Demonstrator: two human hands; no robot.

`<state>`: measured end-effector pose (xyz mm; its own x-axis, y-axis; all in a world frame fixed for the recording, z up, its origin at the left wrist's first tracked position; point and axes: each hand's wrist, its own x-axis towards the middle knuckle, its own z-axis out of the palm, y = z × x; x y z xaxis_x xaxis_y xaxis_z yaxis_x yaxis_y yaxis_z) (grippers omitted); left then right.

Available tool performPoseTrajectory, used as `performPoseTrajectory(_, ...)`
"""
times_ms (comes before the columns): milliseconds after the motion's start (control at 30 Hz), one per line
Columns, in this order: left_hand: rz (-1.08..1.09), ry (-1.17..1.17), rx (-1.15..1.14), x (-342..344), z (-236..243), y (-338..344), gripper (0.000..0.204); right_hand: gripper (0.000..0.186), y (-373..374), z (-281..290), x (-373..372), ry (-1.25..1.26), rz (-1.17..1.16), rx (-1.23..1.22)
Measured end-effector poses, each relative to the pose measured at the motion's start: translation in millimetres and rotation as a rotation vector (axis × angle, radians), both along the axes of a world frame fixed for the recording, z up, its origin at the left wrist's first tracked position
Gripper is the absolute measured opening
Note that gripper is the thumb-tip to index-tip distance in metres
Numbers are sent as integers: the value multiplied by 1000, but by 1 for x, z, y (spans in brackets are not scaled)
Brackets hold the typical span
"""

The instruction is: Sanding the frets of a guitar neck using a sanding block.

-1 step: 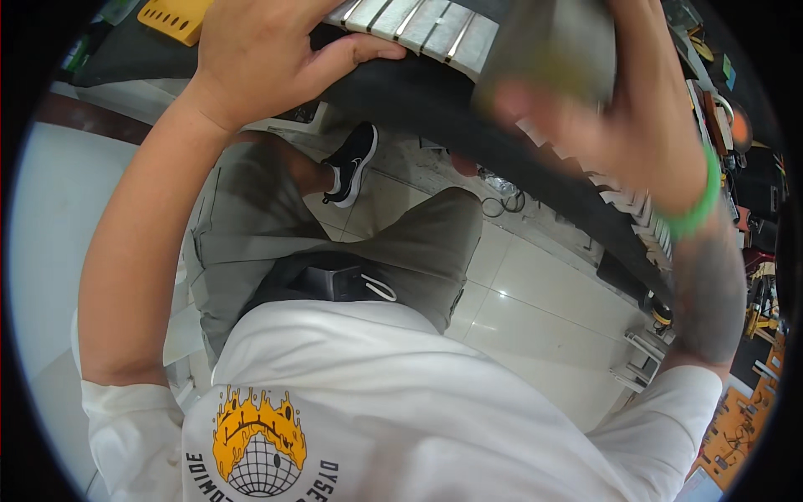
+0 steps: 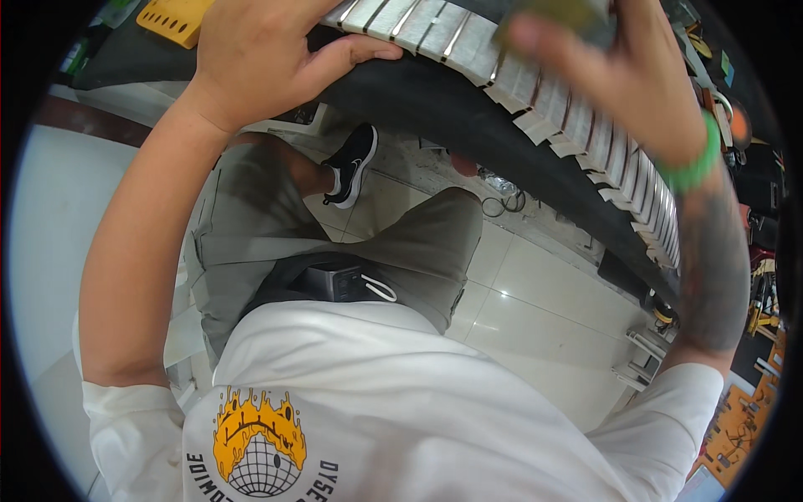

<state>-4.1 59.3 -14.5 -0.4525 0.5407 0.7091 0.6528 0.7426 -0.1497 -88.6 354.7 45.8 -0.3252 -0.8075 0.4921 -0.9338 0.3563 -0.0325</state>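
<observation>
A guitar neck [image 2: 548,105] curves along the top and right of the view. White masking tape covers its fingerboard, and metal frets show as bare strips between the taped parts. Loose tape ends stick out past the near edge. My left hand [image 2: 263,63] grips the neck at its left part, the thumb along the near edge; its other fingers are cut off by the top of the picture. With my right hand [image 2: 623,96] I hold a blurred greenish-grey block [image 2: 565,18] over the taped fingerboard. The thumb lies across the block, and the remaining fingers are mostly hidden.
Black material [image 2: 401,96] lies beneath the neck along the bench edge. A yellow slotted plastic piece [image 2: 174,17] is at the top left. Tools and small parts crowd the far right, beside an orange board [image 2: 736,435]. A white stool [image 2: 644,356] stands on the tiled floor.
My right hand and the block have moved up and away from me, uncovering more of the taped frets. My left hand stays where it was.
</observation>
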Motion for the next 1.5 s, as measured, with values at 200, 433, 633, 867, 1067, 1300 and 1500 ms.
performPoseTrajectory(200,39,47,-17,-5,-7,-7,55,93,8,12,-21,-576,-84,-143)
performPoseTrajectory(433,112,-76,-35,6,6,1,54,99,-3,0,32,-442,18,-137)
performPoseTrajectory(633,128,-91,-40,9,6,-3,53,102,-23,34,63,-879,22,-261)
performPoseTrajectory(867,133,-51,-75,5,2,-4,52,103,-4,-1,38,-57,206,-72)
performPoseTrajectory(1067,54,-65,-19,4,6,2,53,104,-22,-53,27,-222,297,-331)
performPoseTrajectory(1300,25,9,23,-5,-5,0,52,101,-4,-19,19,49,127,-203)
performPoseTrajectory(1500,26,24,6,-7,-6,-3,52,102,-5,-8,38,182,176,-32)
